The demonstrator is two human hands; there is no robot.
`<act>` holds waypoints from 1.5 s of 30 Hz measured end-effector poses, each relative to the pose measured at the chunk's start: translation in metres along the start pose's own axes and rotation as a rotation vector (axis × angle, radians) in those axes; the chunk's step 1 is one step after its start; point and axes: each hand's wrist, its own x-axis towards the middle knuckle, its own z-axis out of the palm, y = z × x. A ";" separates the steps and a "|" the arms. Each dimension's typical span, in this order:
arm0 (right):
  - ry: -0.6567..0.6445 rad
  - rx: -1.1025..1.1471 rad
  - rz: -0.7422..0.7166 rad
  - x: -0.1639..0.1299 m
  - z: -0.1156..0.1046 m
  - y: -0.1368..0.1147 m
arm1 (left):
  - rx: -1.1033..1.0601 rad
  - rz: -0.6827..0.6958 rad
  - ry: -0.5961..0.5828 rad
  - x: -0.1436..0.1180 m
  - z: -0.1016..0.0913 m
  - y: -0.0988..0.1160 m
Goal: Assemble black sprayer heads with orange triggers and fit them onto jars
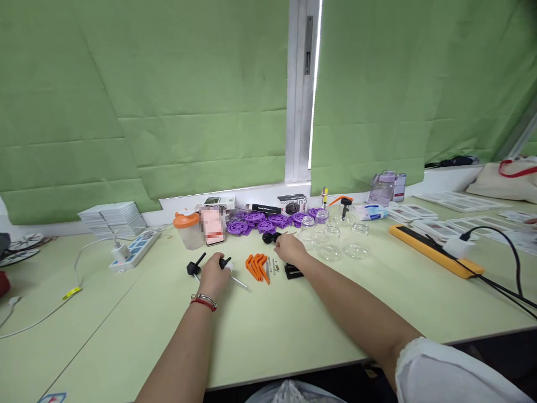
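Power strip (135, 248) near tabletop (293, 330) left edge, toward far side. Left hand (213, 275) lies over black pump parts (194, 266) mid-tabletop, fingers curled around them; metal rod (239, 282) sticks out just right of hand. Orange clips (257, 267) between hands. Right hand (289, 250) palm-down, fingers curled near black knob (268, 238); whether pinching, cannot tell. Glass jars (331, 240) just right. Yellow bar (432, 250) toward right edge.
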 end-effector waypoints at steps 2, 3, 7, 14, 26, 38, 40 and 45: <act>-0.051 0.071 -0.120 -0.011 0.001 -0.004 | -0.073 0.013 0.024 0.001 0.000 0.001; -0.091 0.128 -0.194 -0.017 0.002 -0.007 | -0.103 0.036 0.046 0.000 0.001 0.002; -0.324 0.432 -0.539 -0.043 0.007 -0.017 | -0.164 0.118 0.120 -0.004 0.002 0.007; -0.043 0.166 -0.733 -0.062 0.005 -0.031 | -0.192 0.168 0.069 -0.020 0.002 0.027; 0.001 0.063 -0.661 -0.073 -0.004 -0.031 | -0.259 0.157 0.098 -0.021 0.000 0.027; -0.146 0.505 -0.302 -0.030 0.001 0.009 | -0.380 0.250 -0.232 -0.030 -0.003 0.035; -0.053 0.306 -0.255 -0.027 0.004 0.015 | -0.345 0.203 -0.235 -0.029 -0.003 0.034; -0.067 0.009 -0.165 -0.020 0.012 0.022 | -0.285 0.156 -0.251 -0.028 -0.004 0.034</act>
